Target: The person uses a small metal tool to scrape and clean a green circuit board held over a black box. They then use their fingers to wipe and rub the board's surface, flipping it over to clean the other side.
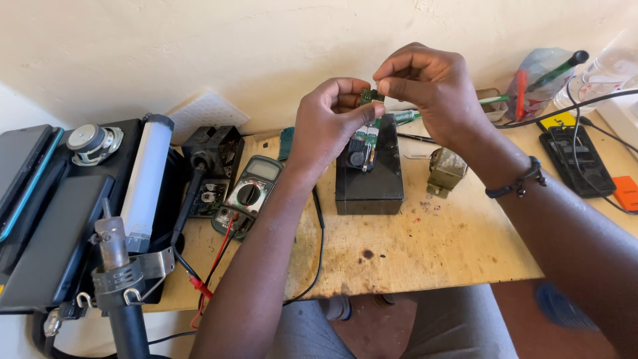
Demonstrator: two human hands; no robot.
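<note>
Both my hands are raised above the wooden table (432, 246), close to the wall. My left hand (329, 123) and my right hand (428, 83) pinch a small green circuit board (371, 96) between thumbs and fingertips. Most of the board is hidden by my fingers. Directly below the hands lies a black rectangular box (369, 179) with another small board with components (362, 149) on top of it.
A green multimeter (248, 195) with red and black leads lies left of the box, beside a black unit (212, 149). A hot-air tool (119, 266), white tube (146, 179) and phones (26, 173) crowd the left. A small transformer (444, 171), black phone (575, 159) and cables sit on the right.
</note>
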